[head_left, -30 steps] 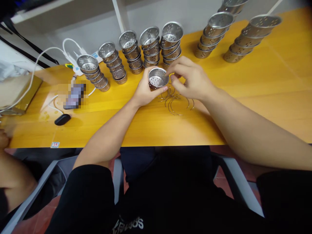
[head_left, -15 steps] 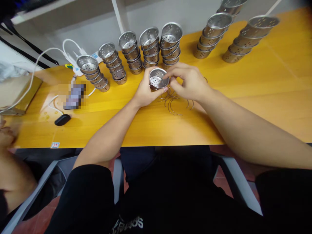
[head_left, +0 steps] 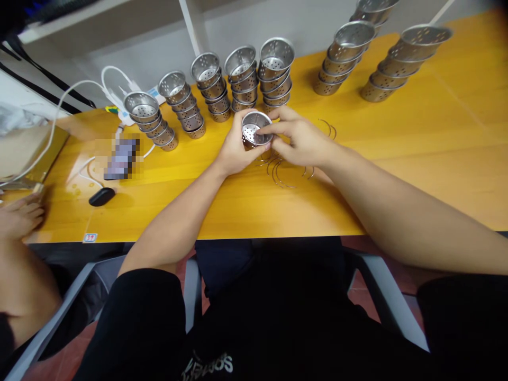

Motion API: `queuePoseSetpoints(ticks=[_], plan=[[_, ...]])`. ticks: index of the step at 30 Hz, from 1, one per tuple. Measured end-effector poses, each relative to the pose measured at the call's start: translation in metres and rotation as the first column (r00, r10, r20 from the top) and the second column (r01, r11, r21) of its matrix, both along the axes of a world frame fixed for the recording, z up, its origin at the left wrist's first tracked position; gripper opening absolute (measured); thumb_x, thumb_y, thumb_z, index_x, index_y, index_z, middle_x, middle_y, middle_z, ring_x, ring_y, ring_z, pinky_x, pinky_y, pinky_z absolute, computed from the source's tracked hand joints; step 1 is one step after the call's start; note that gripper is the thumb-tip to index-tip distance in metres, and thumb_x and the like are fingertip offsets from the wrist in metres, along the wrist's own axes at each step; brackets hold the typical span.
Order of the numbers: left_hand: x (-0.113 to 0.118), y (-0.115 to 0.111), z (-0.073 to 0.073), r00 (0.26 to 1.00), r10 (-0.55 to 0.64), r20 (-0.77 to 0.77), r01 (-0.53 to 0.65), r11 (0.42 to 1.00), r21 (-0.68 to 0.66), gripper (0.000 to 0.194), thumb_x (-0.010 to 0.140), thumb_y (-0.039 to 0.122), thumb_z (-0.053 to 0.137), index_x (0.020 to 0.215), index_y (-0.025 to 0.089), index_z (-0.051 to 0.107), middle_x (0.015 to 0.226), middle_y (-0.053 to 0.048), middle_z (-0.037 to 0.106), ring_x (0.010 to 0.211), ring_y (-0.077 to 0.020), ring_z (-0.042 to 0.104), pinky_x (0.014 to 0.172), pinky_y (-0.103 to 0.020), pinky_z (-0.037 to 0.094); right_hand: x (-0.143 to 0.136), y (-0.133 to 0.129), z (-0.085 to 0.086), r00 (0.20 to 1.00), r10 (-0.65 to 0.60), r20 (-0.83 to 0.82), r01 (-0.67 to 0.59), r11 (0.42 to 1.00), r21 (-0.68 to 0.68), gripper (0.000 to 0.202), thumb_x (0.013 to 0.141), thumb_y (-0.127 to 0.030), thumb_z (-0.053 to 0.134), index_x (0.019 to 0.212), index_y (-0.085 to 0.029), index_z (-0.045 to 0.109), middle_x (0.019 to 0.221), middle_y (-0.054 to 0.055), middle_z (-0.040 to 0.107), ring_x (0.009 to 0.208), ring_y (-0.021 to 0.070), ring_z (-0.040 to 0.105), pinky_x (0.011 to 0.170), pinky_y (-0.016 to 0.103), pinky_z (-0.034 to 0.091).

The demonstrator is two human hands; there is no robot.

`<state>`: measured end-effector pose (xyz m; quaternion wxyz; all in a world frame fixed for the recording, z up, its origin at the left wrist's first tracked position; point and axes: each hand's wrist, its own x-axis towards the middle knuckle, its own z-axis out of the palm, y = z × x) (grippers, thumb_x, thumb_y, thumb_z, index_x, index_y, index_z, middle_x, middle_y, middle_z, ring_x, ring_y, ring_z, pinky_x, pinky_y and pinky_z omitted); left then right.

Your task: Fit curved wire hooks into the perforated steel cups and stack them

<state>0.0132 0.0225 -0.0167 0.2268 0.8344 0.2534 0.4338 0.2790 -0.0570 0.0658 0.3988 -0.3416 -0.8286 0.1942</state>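
A small perforated metal cup (head_left: 251,132) is held tilted, mouth up, by my left hand (head_left: 234,145), whose fingers wrap round its side. My right hand (head_left: 296,136) is at the cup's right rim, with a finger reaching inside and the thumb near the outer edge. Whether these fingers pinch anything is too small to tell. Below the hands, several thin curved wires (head_left: 278,172) lie on the yellow table (head_left: 238,211). More curved wires (head_left: 331,128) lie just beyond my right wrist.
Stacks of perforated cups stand along the back, including a middle stack (head_left: 275,79) and a right stack (head_left: 384,79). At left are a phone (head_left: 122,159), a black oval object (head_left: 102,196), white cables and another person's hand (head_left: 24,214).
My right index finger has moved left and deeper into the cup, and the hand has opened out a little. The other person's hand at far left has moved up onto the table.
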Motion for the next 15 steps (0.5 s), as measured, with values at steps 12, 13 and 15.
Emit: queuePoseSetpoints(ticks=[12,13,15], plan=[[0.001,0.000,0.001,0.998,0.003,0.063,0.004,0.995,-0.101,0.109,0.106,0.102,0.083,0.180,0.034,0.041,0.174,-0.016,0.067,0.168,-0.0375,0.075,0.150,-0.065,0.061,-0.003,-0.004,-0.001,1.000,0.012,-0.011,-0.012,0.999,-0.037,0.040,0.110,-0.050,0.094,0.148,-0.037,0.092,0.158,0.015,0.082,0.152,0.0506,0.077,0.137,0.076,0.066],[0.001,0.002,-0.001,0.997,-0.016,0.078,0.024,0.994,-0.106,0.110,0.106,0.104,0.081,0.180,0.034,0.041,0.174,-0.015,0.067,0.169,-0.0374,0.075,0.151,-0.065,0.060,-0.004,-0.004,-0.002,0.999,0.021,-0.029,-0.023,0.999,-0.038,0.047,0.109,-0.055,0.096,0.152,-0.038,0.090,0.160,0.015,0.082,0.150,0.0498,0.077,0.136,0.075,0.067],[0.001,0.004,-0.004,0.994,-0.053,0.095,0.064,0.991,-0.114,0.107,0.106,0.106,0.078,0.178,0.035,0.041,0.173,-0.013,0.068,0.172,-0.0373,0.073,0.153,-0.064,0.056,-0.005,-0.005,-0.002,0.998,0.048,-0.050,-0.049,0.998,-0.025,0.057,0.107,-0.065,0.097,0.158,-0.040,0.086,0.162,0.014,0.081,0.149,0.0499,0.076,0.133,0.075,0.068]])
